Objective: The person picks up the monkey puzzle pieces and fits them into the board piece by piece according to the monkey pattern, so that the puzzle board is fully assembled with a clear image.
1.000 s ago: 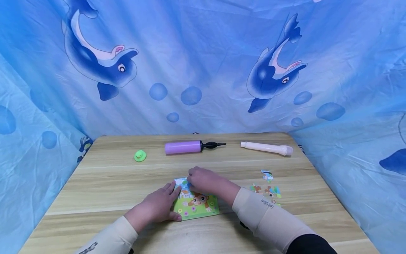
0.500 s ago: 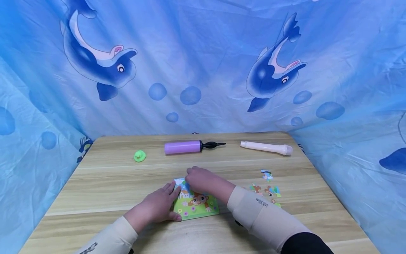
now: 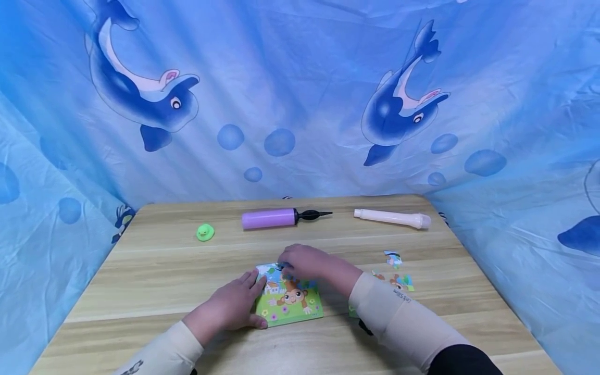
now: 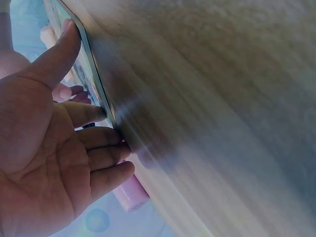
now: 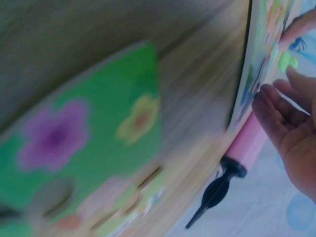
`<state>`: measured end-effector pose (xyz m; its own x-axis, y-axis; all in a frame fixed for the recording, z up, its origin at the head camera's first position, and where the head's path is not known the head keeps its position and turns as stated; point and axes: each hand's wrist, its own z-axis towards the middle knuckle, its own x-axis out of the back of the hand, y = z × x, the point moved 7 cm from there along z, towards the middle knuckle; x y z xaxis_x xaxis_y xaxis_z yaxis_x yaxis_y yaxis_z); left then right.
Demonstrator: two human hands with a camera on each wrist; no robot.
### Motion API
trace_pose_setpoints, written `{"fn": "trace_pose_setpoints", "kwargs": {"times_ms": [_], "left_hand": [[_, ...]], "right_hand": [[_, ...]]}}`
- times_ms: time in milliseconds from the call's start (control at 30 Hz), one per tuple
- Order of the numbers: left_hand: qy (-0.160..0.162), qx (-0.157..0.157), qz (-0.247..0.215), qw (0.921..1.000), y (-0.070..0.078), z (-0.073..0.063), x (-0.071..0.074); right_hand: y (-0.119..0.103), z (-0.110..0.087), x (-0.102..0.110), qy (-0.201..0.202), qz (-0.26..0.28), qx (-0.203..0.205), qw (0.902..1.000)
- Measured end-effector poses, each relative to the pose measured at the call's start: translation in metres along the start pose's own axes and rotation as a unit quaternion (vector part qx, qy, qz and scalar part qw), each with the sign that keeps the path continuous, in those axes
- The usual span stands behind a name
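Observation:
A jigsaw puzzle (image 3: 291,307) with a monkey picture lies in its flat tray at the table's middle front. My left hand (image 3: 236,302) rests along its left edge, thumb at the near corner and fingers extended on the far side. Over the puzzle's upper right part is my right hand (image 3: 304,262), its fingertips at the picture. In the right wrist view the fingers of the right hand (image 5: 291,116) are gently bent, the thumb stands apart, and no piece shows between them. Part of the picture beneath this hand is hidden.
Loose puzzle pieces lie to the right, among them a blue one (image 3: 392,259) and a brown monkey piece (image 3: 402,283); my right forearm covers some. Farther back are a green duck toy (image 3: 204,232), a purple hand pump (image 3: 269,219) and a pale pink stick (image 3: 391,217).
My right hand has shifted slightly right and lifted a little, uncovering more of the puzzle's top. My left hand stays at the left edge. The head view has shifted slightly.

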<state>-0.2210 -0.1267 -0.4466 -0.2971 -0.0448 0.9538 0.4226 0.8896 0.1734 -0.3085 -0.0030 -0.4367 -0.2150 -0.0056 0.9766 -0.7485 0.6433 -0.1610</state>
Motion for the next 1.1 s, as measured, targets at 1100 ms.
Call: {"fn": "trace_pose_setpoints", "kwargs": {"times_ms": [1100], "left_hand": [[0.004, 0.004, -0.006, 1.0, -0.002, 0.001, -0.001]], "right_hand": [[0.196, -0.181, 0.003, -0.008, 0.063, -0.226, 0.972]]}}
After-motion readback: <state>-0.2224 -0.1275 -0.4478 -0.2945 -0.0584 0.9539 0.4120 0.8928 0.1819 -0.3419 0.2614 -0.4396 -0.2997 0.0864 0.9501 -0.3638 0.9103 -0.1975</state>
